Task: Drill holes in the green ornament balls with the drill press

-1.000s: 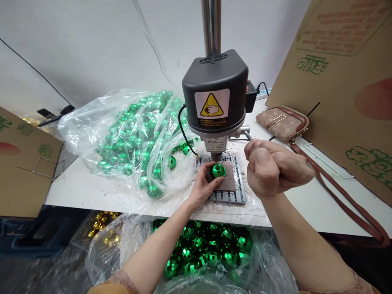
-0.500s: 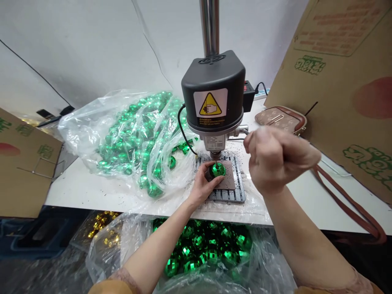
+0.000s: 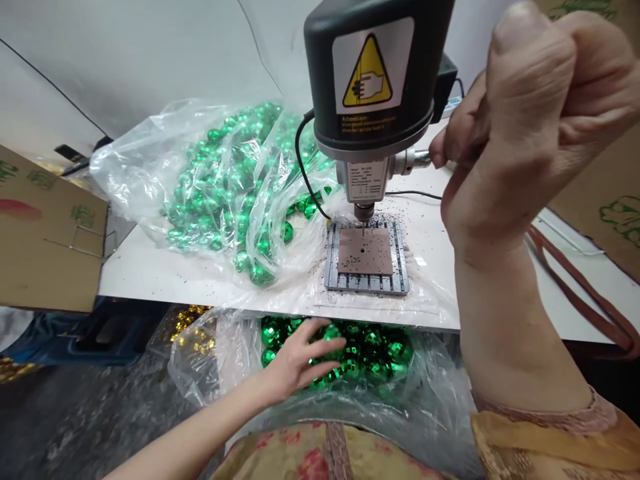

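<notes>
My left hand (image 3: 307, 357) reaches over a clear plastic bag of shiny green mirror balls (image 3: 395, 350) below the table edge. Its fingers are spread, and a green ball (image 3: 332, 331) shows by the fingertips. My right hand (image 3: 535, 113) is raised, closed at the feed handle (image 3: 421, 159) of a black bench drill press (image 3: 370, 80); the grip itself is largely hidden behind the fingers. Under the drill chuck (image 3: 363, 211), a brown board (image 3: 376, 261) with a small dark hole lies on the slotted metal base (image 3: 367, 283), nothing on it but dark shavings.
A large clear bag of green balls (image 3: 215, 180) spreads over the table's left side. Cardboard boxes (image 3: 50, 233) stand at both sides. A brown strap (image 3: 575, 293) lies at right. Gold balls (image 3: 193, 327) sit lower left. A black cable (image 3: 301, 157) hangs beside the drill.
My left hand has left the board with the green ball and moved down to the bag below the table. My right fist appears higher and closer. The view has shifted.
</notes>
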A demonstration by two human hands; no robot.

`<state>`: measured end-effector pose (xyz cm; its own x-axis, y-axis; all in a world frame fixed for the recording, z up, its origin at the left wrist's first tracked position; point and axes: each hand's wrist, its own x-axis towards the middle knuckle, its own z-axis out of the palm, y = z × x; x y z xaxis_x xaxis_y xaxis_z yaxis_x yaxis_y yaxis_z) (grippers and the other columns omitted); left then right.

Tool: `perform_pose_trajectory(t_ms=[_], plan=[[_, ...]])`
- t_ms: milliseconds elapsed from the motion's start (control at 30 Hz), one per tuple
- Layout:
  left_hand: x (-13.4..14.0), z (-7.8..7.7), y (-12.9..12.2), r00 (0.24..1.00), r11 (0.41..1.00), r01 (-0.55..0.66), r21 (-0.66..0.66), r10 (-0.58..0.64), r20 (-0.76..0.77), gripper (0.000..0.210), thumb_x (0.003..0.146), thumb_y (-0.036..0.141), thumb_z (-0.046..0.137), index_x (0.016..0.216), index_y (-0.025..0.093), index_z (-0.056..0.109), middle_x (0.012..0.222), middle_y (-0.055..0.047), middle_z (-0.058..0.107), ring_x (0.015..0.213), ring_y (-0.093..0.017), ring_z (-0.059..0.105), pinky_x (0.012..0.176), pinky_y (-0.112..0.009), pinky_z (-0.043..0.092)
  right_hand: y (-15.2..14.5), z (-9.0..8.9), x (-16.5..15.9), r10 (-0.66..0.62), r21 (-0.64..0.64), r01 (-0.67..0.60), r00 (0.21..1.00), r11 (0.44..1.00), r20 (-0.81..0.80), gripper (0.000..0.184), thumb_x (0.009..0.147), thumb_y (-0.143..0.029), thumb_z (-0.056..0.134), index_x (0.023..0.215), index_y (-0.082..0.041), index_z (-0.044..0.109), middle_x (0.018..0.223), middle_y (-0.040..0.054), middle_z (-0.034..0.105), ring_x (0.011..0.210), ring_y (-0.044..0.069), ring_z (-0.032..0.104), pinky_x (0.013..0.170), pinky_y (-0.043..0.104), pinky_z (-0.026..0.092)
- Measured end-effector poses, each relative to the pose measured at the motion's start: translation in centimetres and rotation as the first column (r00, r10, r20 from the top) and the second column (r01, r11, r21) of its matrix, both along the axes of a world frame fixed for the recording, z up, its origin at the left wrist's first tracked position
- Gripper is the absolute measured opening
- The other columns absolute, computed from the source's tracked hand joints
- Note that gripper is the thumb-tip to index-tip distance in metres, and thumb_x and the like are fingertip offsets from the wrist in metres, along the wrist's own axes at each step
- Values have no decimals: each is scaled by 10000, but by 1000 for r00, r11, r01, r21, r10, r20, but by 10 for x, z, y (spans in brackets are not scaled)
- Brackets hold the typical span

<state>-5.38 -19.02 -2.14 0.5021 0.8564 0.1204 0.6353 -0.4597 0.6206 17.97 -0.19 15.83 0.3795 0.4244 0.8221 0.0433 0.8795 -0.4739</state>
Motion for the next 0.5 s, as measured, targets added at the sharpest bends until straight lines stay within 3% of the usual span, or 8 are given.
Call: perform_pose_trajectory(t_ms=[67,167,267,367,433,500], plan=[[-20,-18,-30,983,999,2,-44,-11,-185,353,926,324,631,1267,407,667,1329,-100,647,1128,-308,682,885,-433,593,0,1,-1,2,0,-2,1000,1000,-30,390,913,-196,533,606,-251,298,534,-37,308,468,78,386,523,292,295],[-37,-36,-53,932,997,-81,13,80,-354,376,914,350,624,1271,463,648,1335,-69,672,1010,-337,728,769,-443,609,-1,2,-2,12,-6,-12,997,1000,-76,405,894,-198,562,568,-248,328,493,-39,339,458,84,393,509,313,276],[-38,-29,-49,923,988,-87,127,128,-364,411,886,432,661,1295,446,630,1243,-56,723,817,-302,746,651,-406,593,-2,1,-2,23,-31,-25,997,999,-79,425,882,-205,578,516,-220,363,456,-49,360,436,55,392,492,322,271],[-29,0,-14,941,949,-50,313,150,-303,366,941,341,602,1305,384,616,1052,-59,763,735,-250,715,604,-369,554,-2,0,-3,-6,-40,2,996,999,-94,407,874,-190,584,512,-206,400,445,-58,360,430,46,396,482,324,267],[-21,20,27,959,911,-64,407,169,-227,367,972,230,524,1316,333,598,1040,-73,747,805,-237,697,686,-375,558,-2,-1,-3,-24,-31,21,994,999,-110,393,871,-180,589,520,-205,416,444,-63,350,424,49,396,475,322,269],[-17,34,78,978,919,-104,380,164,-129,387,963,141,451,1285,285,611,1068,-84,717,919,-237,671,816,-403,557,-2,-1,-3,-23,-38,19,994,999,-107,394,873,-180,587,519,-199,418,451,-63,337,427,46,408,476,315,279]])
